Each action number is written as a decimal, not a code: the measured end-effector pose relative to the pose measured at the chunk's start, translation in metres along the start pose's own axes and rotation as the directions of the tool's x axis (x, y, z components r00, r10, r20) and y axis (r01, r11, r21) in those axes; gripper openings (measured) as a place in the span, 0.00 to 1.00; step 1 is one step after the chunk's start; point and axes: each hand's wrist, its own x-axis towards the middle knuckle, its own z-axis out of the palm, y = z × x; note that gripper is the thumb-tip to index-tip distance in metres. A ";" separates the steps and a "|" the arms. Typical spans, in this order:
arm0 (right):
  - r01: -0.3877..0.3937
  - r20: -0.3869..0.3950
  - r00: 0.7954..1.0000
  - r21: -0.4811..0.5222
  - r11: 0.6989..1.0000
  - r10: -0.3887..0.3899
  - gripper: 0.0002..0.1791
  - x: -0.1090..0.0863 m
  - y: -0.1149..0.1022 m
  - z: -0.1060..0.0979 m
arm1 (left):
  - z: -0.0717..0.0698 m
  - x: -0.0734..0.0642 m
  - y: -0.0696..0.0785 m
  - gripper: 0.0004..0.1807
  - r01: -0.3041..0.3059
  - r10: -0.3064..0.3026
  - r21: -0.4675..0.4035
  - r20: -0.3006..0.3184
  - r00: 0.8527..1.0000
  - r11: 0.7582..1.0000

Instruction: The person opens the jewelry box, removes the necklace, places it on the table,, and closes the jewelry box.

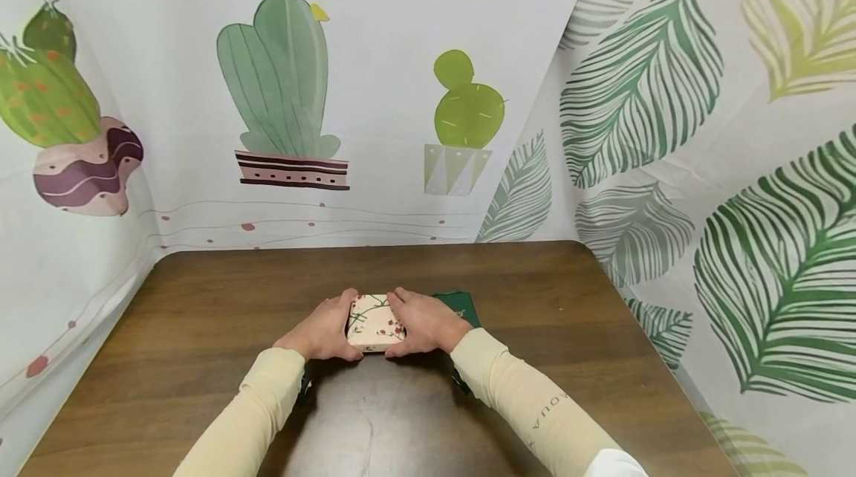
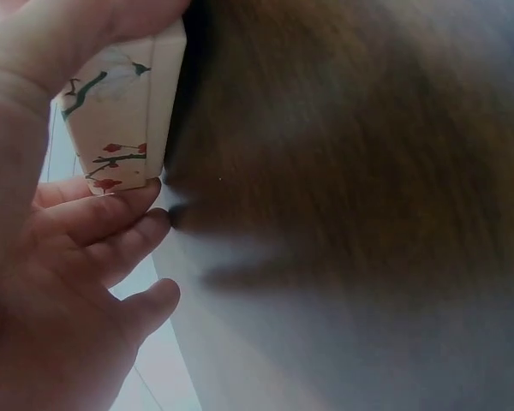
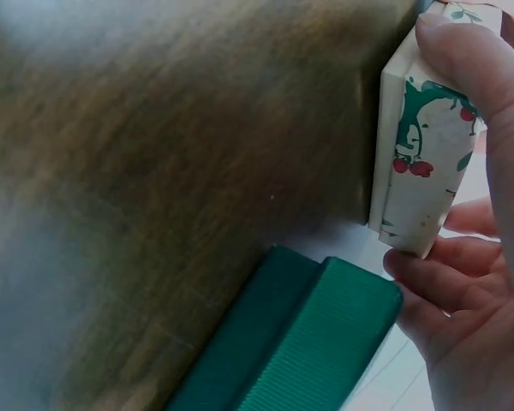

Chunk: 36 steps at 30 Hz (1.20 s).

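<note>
A small cream box (image 1: 376, 322) printed with green branches and red blossoms is at the middle of the wooden table. My left hand (image 1: 328, 325) grips its left side, thumb at the near corner and fingers toward the far one. On the opposite side my right hand (image 1: 424, 321) holds it the same way. The right wrist view shows the thumb on one end of the box (image 3: 428, 163) and fingertips at the other. In the left wrist view, fingertips touch the lower end of the box (image 2: 111, 137). Whether its base touches the table cannot be told.
A dark green box (image 1: 461, 306) with gold lettering lies behind my right wrist; its ribbed side (image 3: 317, 342) shows in the right wrist view. Another dark green thing (image 1: 305, 386) is mostly hidden by my left sleeve. A printed cloth (image 1: 388, 91) hangs behind the table (image 1: 548, 291).
</note>
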 end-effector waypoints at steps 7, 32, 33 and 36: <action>0.008 -0.010 1.000 0.003 1.000 -0.008 0.59 0.000 0.000 -0.001 | -0.001 0.001 0.001 0.54 -0.021 0.021 0.023 -0.023 0.999 1.000; -0.004 -0.014 1.000 0.046 0.999 0.004 0.59 -0.001 0.001 -0.013 | -0.007 -0.002 0.001 0.54 0.006 -0.007 -0.036 -0.041 0.999 0.999; -0.004 -0.016 1.000 0.051 0.999 0.005 0.59 -0.001 0.001 -0.014 | -0.007 -0.002 0.001 0.54 0.004 -0.006 -0.033 -0.043 0.999 0.999; -0.005 -0.024 1.000 0.066 0.998 0.007 0.59 -0.002 0.001 -0.017 | -0.010 -0.001 0.002 0.54 -0.001 -0.001 -0.033 -0.047 0.999 0.999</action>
